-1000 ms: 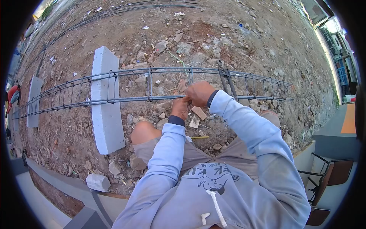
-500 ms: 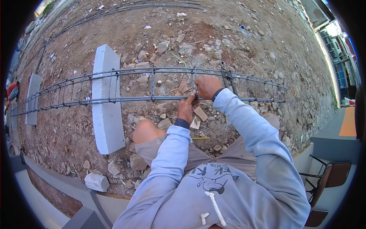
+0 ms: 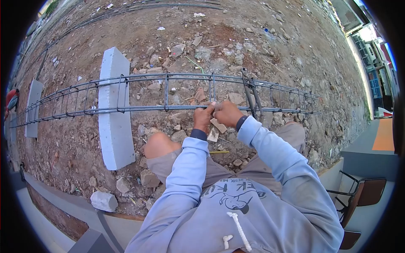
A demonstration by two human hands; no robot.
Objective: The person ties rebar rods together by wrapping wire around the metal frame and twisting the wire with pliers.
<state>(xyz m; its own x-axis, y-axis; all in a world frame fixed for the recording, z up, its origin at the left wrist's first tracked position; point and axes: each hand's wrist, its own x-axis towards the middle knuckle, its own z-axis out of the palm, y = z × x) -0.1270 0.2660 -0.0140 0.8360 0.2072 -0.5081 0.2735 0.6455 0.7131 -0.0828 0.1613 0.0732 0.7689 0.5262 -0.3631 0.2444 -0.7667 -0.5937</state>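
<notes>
A long rebar cage (image 3: 181, 108) of thin steel bars and square stirrups stretches across in front of me. My left hand (image 3: 203, 118) is closed at its near bar, where a stirrup meets it, with the thumb and fingertips pinching there. Close beside it, my right hand (image 3: 228, 114) is curled shut at the same joint, its fingertips by the left thumb. Whatever sits between the right fingers is hidden. Dark-handled pincers (image 3: 252, 92) hang over the cage just right of my hands, with their jaws at the far bar.
A pale block (image 3: 116, 126) supports the cage on the left, and another block (image 3: 33, 109) stands farther along. Rubble and stones (image 3: 149, 178) cover the ground around my knees. More long bars (image 3: 139, 7) lie at the back. A person (image 3: 12, 101) is at the far left; chairs (image 3: 365, 197) stand right.
My right hand has come down from the upper part of the stirrup to the near bar, beside my left hand. The left hand stays at the joint. The view has shifted slightly.
</notes>
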